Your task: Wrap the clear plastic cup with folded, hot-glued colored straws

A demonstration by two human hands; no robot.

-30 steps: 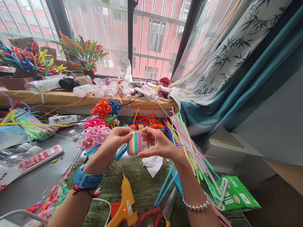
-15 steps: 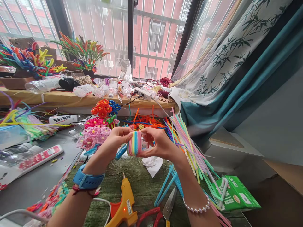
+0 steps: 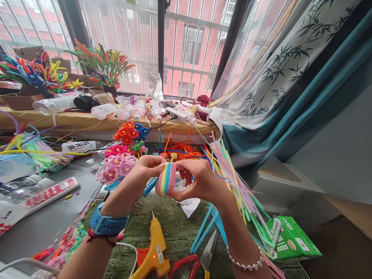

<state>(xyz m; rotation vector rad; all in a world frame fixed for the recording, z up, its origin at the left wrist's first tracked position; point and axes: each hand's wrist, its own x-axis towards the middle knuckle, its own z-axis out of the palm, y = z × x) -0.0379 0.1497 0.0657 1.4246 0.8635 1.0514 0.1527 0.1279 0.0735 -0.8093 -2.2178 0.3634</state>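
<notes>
Between my two hands is a short, rounded piece wrapped in pastel pipe cleaners (image 3: 166,179), with pink, yellow and blue stripes. My left hand (image 3: 149,166) pinches its upper left edge with thumb and fingers. On the other side, my right hand (image 3: 193,178) grips the right edge, thumb low and fingers curled over the top. Below lies a yellow hot glue gun (image 3: 157,248) with a lit red light. Scissors (image 3: 207,254) and a red-handled tool (image 3: 183,265) rest beside it. Behind the hands, a white tissue (image 3: 189,206) sits on the green tabletop.
Pipe-cleaner flowers (image 3: 117,166) stand at the left. Loose pastel pipe cleaners (image 3: 236,182) spread on the right, near a green packet (image 3: 296,238). Blue pipe cleaners (image 3: 205,224) lie by my right wrist. Plastic bottles (image 3: 104,111) and a power strip (image 3: 177,114) line the windowsill.
The striped piece has tilted slightly and sits a touch lower, with both hands still on it. My right hand has shifted a little to the right. Other things look the same.
</notes>
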